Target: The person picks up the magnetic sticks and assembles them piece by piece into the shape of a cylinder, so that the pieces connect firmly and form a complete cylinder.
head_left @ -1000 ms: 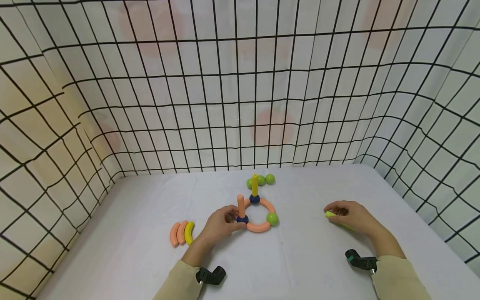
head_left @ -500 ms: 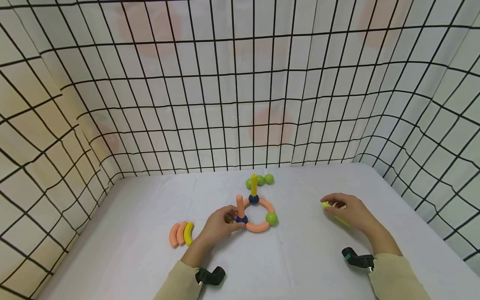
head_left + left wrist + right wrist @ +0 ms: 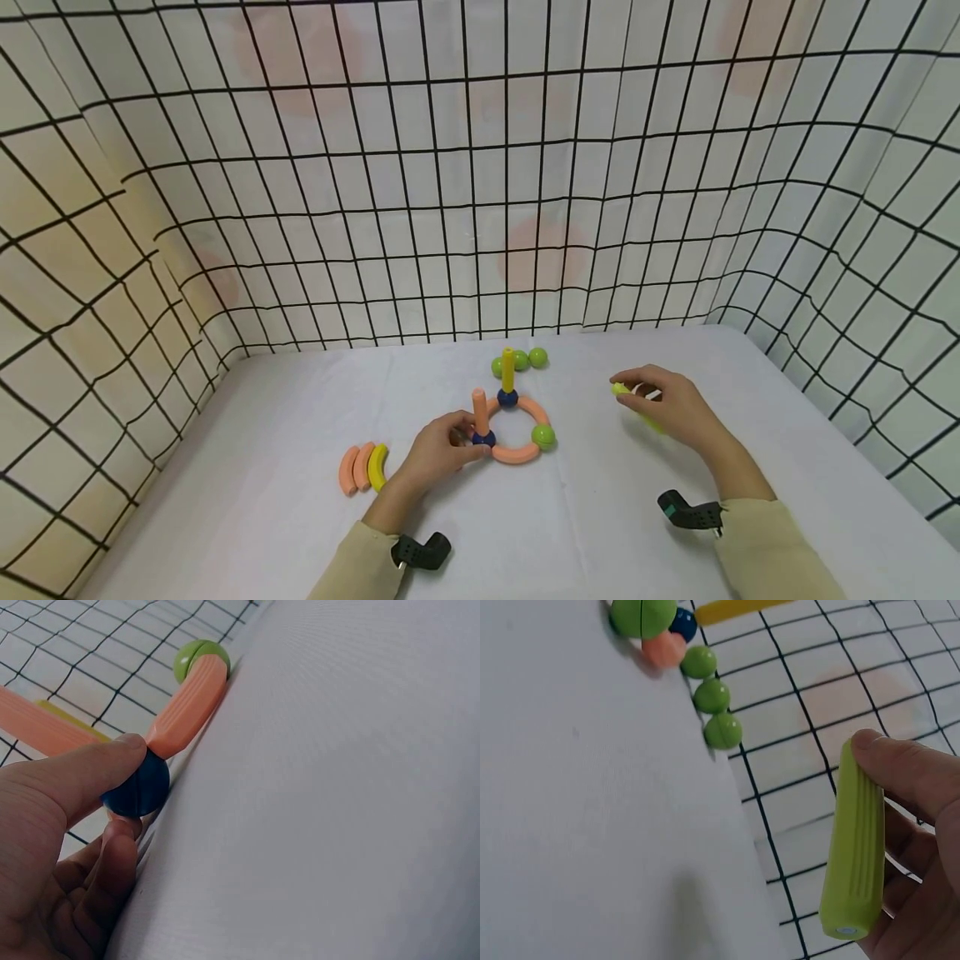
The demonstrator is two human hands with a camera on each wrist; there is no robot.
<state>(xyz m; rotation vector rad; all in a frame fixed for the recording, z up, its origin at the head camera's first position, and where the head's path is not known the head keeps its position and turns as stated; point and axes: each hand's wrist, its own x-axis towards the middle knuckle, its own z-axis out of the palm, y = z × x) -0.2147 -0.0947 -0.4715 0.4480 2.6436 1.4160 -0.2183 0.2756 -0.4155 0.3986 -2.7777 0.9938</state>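
A ring of orange curved sticks (image 3: pixel 516 455) lies on the white cloth, joined by two dark blue balls and a green ball (image 3: pixel 543 437). An orange rod (image 3: pixel 480 412) stands up from the near-left blue ball (image 3: pixel 142 787), a yellow rod (image 3: pixel 508 371) from the back blue ball (image 3: pixel 507 398). With thumb and fingers my left hand (image 3: pixel 438 448) pinches the near-left ball. My right hand (image 3: pixel 671 408), raised to the right of the ring, grips a yellow-green rod (image 3: pixel 855 847) with a round metal-looking spot in its end. Nothing touches that rod's free ends.
Several curved sticks lie left of my left hand, orange ones (image 3: pixel 348 471) and a yellow one (image 3: pixel 377 467). Behind the ring is a row of green balls (image 3: pixel 537 357). A white wall with a black grid (image 3: pixel 540 167) encloses the table's back and sides.
My right hand has lifted the yellow-green rod and carried it leftward and away from me, nearer the ring. The left hand stays on the blue ball.
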